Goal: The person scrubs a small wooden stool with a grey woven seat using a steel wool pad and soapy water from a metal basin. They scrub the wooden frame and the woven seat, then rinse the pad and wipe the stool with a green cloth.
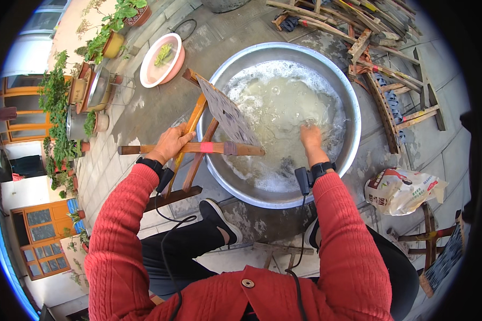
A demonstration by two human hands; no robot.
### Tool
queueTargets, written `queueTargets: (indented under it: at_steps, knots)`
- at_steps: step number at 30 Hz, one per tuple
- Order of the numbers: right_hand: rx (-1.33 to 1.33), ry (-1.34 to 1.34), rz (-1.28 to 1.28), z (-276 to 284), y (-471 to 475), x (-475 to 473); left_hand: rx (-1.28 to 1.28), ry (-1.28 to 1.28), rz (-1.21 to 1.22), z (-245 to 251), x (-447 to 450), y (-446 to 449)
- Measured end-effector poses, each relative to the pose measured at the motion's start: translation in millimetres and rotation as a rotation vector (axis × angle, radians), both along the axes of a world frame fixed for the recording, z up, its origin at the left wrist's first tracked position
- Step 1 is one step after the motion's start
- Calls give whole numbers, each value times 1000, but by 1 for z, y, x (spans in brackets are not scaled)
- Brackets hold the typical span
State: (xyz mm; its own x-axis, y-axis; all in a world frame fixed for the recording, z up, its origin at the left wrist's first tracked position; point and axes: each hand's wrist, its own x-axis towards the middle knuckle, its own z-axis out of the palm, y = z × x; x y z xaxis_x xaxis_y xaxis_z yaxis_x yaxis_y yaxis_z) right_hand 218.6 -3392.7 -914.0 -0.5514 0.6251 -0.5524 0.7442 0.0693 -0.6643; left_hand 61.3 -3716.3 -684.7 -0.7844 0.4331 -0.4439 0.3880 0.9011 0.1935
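Note:
My left hand [170, 140] grips the crossed wooden legs of a folding stool [215, 147]. Tilted over the left rim of a large metal basin [355, 128], the stool has a grey woven seat [227, 108] that slopes towards the water. A red band marks one of its bars, and the bar's right end reaches over the water. Inside the basin is cloudy, sudsy water [281, 100]. My right hand [311, 138] dips into it at the right side. Its fingers are under the surface, so whatever they may hold is hidden.
A pink plastic basin [143, 76] with green leaves [163, 54] stands at upper left. Wooden stool frames [385, 86] are heaped at upper right. To the right lies a printed plastic bag [403, 190], near another folding stool [429, 236]. Potted plants [58, 108] line the left. Cables [164, 240] hang from my wrists.

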Motion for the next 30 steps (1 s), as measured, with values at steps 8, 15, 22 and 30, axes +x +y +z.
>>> queueTargets:
  at_steps: [8, 15, 22, 30]
  knots:
    - [-1178, 629, 343, 111, -32, -25, -27, -1, -14, 2, -1, 9]
    - [220, 85, 117, 10, 12, -9, -93, -69, -16, 2, -1, 26]
    - [-1427, 467, -466, 22, -17, 8, -124, -55, -27, -6, -10, 33]
    - [-815, 216, 172, 60, -17, -12, -51, -22, -76, -7, -7, 27]
